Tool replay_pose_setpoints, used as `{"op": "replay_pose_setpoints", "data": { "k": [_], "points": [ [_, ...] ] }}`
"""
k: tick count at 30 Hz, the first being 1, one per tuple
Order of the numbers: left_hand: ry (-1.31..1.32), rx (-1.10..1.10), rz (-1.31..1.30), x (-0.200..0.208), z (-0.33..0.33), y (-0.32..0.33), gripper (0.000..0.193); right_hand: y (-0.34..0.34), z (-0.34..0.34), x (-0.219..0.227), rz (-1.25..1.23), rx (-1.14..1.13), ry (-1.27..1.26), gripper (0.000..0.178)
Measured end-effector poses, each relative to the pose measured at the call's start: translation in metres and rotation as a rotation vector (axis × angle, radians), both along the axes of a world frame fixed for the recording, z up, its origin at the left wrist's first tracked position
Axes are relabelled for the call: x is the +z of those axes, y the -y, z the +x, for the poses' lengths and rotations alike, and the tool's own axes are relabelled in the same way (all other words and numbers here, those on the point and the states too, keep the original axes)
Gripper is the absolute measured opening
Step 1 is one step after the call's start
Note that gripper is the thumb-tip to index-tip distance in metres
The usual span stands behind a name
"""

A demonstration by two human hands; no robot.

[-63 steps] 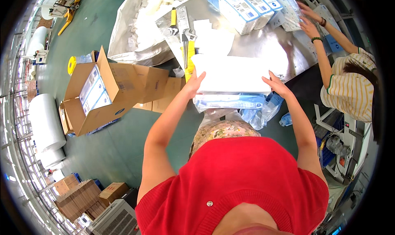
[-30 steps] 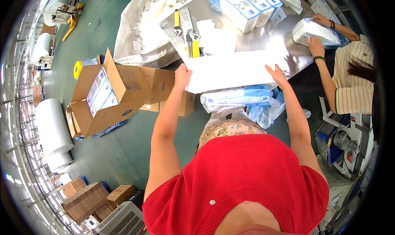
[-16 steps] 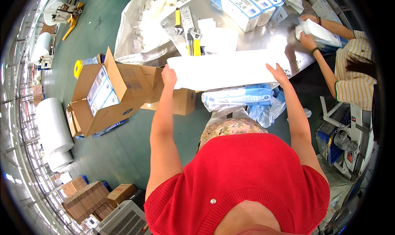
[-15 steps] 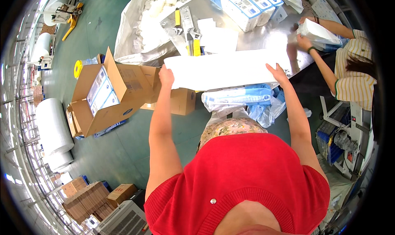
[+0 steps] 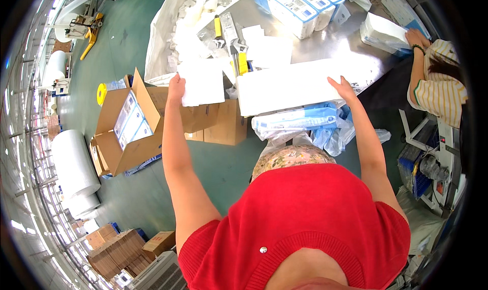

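My left hand [image 5: 176, 88] is closed on the edge of a square white sheet [image 5: 203, 84], held out to the left over the table's front edge. It looks soft, like thin paper or cloth; its exact kind I cannot tell. A long white stack [image 5: 284, 86] lies along the front edge of the metal table, apart from the sheet. My right hand [image 5: 343, 89] grips its right part, thumb and fingertip on top and the other fingers mostly hidden. Behind the stack are a yellow-handled tool [image 5: 242, 61] and loose white sheets [image 5: 272, 51].
Blue-and-white cartons [image 5: 292, 10] stand at the table's back. A co-worker's hands [image 5: 417, 37] are by a wrapped white pack [image 5: 381, 33] on the right. An open cardboard box [image 5: 127, 153] is at left, beside a large white sack [image 5: 162, 41]. Blue-white plastic packs [image 5: 300, 119] hang below the table edge.
My left hand has moved left and away from the long stack, with a square white sheet in it. My right hand has stayed on the stack. The co-worker's hands have shifted right.
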State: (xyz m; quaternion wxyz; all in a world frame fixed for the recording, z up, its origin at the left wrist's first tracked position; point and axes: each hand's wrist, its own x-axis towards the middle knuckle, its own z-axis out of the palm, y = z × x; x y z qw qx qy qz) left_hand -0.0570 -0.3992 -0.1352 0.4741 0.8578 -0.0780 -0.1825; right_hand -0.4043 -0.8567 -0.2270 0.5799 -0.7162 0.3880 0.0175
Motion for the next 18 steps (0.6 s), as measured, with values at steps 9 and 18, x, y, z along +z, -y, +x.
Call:
{"op": "replay_pose_setpoints", "data": {
  "k": [9, 18],
  "points": [
    [0.073, -0.129, -0.004, 0.039, 0.003, 0.076, 0.022, 0.013, -0.005, -0.035, -0.012, -0.001, 0.004, 0.069],
    [-0.161, -0.123, -0.439, 0.009, -0.014, 0.191, 0.028, -0.001, 0.001, -0.011, -0.005, 0.023, 0.03, 0.067]
  ]
}}
